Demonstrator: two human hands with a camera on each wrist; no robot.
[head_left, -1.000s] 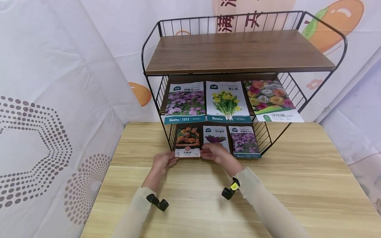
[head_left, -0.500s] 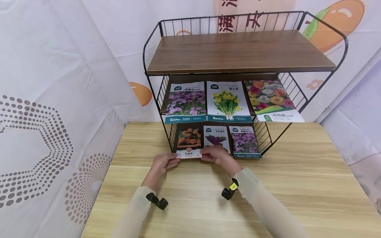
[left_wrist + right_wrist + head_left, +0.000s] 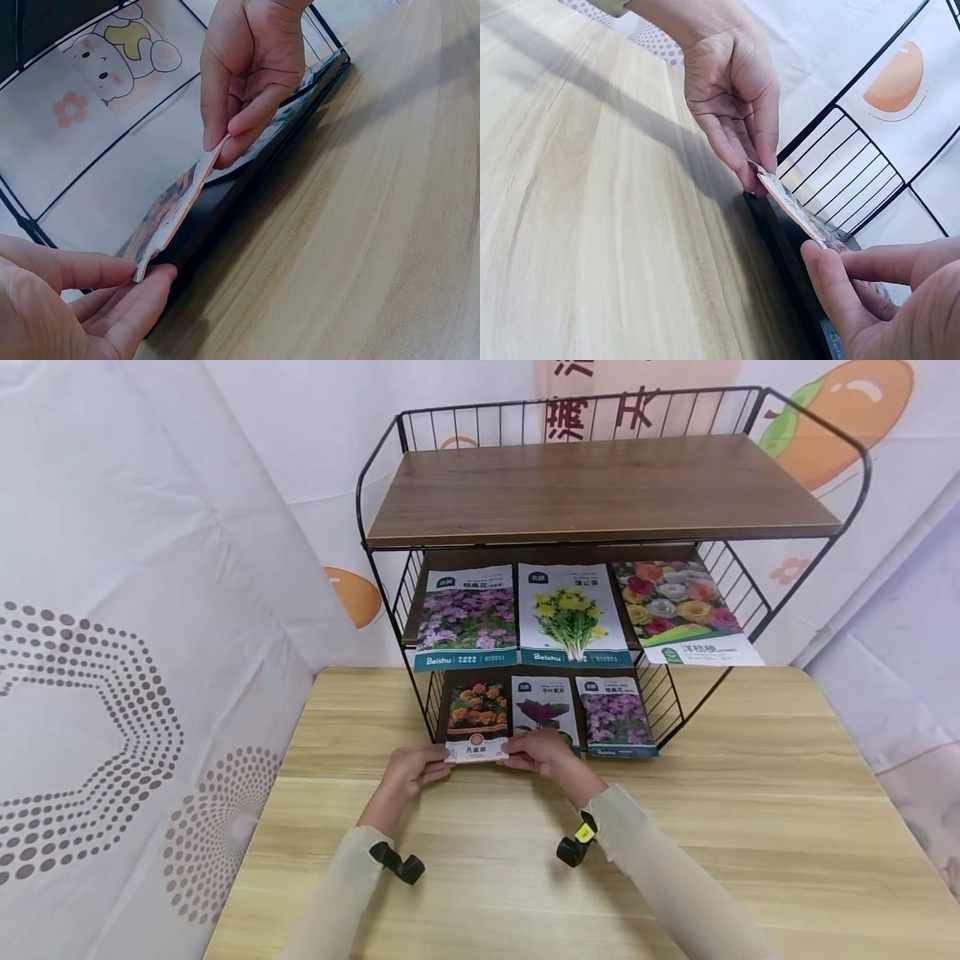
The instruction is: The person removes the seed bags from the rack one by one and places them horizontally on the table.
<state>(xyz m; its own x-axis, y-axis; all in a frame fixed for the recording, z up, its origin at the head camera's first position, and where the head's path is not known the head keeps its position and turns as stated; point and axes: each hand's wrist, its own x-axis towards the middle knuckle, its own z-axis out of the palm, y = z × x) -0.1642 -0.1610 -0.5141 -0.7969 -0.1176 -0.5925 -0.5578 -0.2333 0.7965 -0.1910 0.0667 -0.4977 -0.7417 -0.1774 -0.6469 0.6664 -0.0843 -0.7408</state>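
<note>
A seed packet [image 3: 477,718] with orange flowers lies at the left of the shelf's lowest level, its front edge reaching the shelf's lip. My left hand [image 3: 408,768] pinches its front left corner between thumb and fingers, and my right hand [image 3: 551,756] pinches the front right corner. The left wrist view shows the packet's near edge [image 3: 176,217] raised over the dark shelf board. Beside it lies a purple-leaf seed packet [image 3: 542,706], partly hidden by my right hand. Further right is a packet with purple flowers [image 3: 618,722].
The black wire rack has a bare brown top board [image 3: 600,485]. On its middle level lie a purple-flower packet [image 3: 468,618], a yellow-flower packet [image 3: 573,614] and a mixed-flower packet [image 3: 682,610], jutting out over the lower level. A wooden table [image 3: 750,827] stretches in front; a patterned curtain [image 3: 225,527] hangs behind.
The orange-flower packet has shifted slightly right and toward the front, held at both corners throughout. Both hands have moved very little. The other packets lie as before.
</note>
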